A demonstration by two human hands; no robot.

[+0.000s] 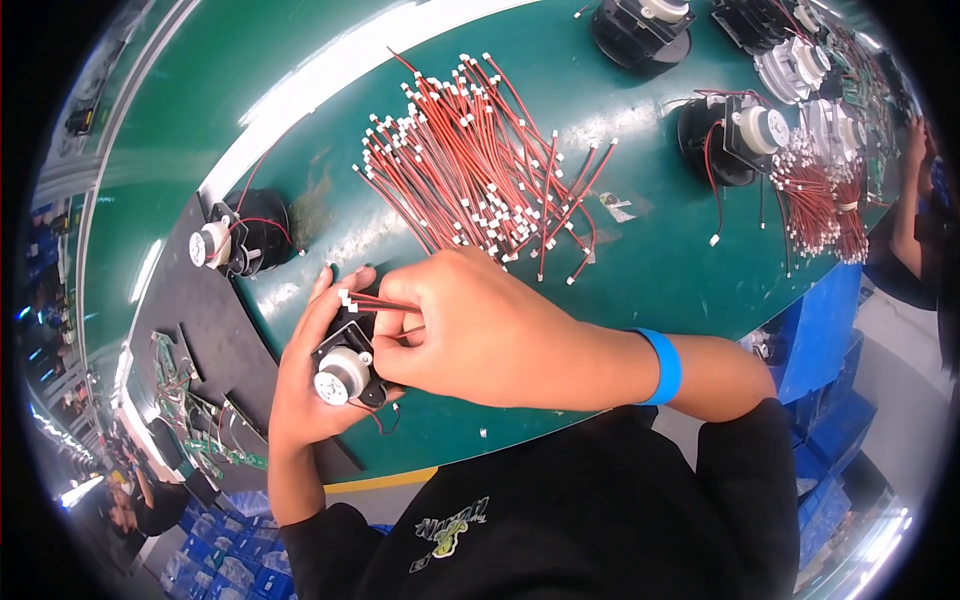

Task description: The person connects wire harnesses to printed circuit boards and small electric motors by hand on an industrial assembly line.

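My left hand (294, 390) is wrapped round a small motor unit (343, 374) with a black housing and a white round motor facing up. Over that unit, my right hand (480, 330) is closed, its thumb and fingers pinching a few red-and-black wire leads (378, 302). White plugs on these leads stick out toward my left fingers. The right fingertips are bent down at the housing; what they touch there is hidden. A short wire loop hangs below the unit. Just beyond my right hand lies a big heap of red-and-black leads (450, 150) with white plugs.
Another motor unit (245, 235) stands at the left by a dark board (215, 320) bearing green circuit boards (180, 385). More motor units (730, 140) stand at the right and far edge, near bundled leads (820, 200). Blue bins (825, 330) and another person's arm (908, 215) are at the right.
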